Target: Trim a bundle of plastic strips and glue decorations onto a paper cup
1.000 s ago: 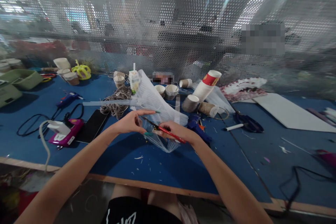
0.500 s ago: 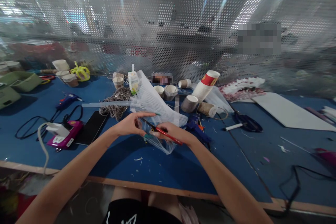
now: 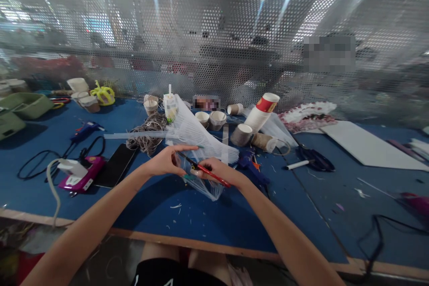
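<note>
My left hand curves around a translucent plastic piece made of thin strips, its thumb and fingers at the piece's left side. Closed in my right hand is a red-handled tool with a dark, slim tip; its exact kind is unclear. The tip points up and left into the space between my left thumb and fingers. Both hands are above the blue table, and they partly hide the piece. Just behind them lies a fanned bundle of white translucent strips.
Grey cord, a black phone and a purple power strip lie to the left. A blue glue gun, stacked paper cups and scissors are to the right. A perforated metal panel stands behind.
The view has shifted slightly. The red-handled tool and my right hand have moved a little to the left, while my left hand keeps nearly the same pose.
</note>
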A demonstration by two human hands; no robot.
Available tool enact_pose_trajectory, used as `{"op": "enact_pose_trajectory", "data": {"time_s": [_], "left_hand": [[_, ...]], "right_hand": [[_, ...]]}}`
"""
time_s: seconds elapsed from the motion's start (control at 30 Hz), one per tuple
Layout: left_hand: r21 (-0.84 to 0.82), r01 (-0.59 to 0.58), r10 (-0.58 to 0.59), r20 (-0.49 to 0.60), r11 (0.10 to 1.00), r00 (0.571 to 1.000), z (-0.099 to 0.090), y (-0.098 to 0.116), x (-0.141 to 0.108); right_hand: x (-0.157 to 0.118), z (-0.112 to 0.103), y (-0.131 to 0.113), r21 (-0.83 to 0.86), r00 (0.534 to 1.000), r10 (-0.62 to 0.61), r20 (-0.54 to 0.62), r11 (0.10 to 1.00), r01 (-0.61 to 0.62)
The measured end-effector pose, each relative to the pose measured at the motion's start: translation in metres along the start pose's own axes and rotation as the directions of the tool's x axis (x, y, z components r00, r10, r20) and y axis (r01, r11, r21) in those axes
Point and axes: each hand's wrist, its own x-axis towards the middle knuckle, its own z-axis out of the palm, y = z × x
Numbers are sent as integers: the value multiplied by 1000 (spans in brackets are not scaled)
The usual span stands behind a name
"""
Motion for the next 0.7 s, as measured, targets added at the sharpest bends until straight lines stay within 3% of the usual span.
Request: {"op": "enact_pose_trajectory", "data": {"time_s": [0.33,0.53,0.7], "left_hand": [[-123,-78,69,-76,989,995,-9,0,-2],[-29,-113,99,-299,993,949,-14,-3,3],[58,-77,90,-271,995,958,-16,-4,2]], "right_hand": [[0,-3,7,40,1000,16,-27,999,-15],[-1,-7,2,12,996,81,-42,997,-81],[-1,-7,1,23,995,88,-45,996,-87]]}}
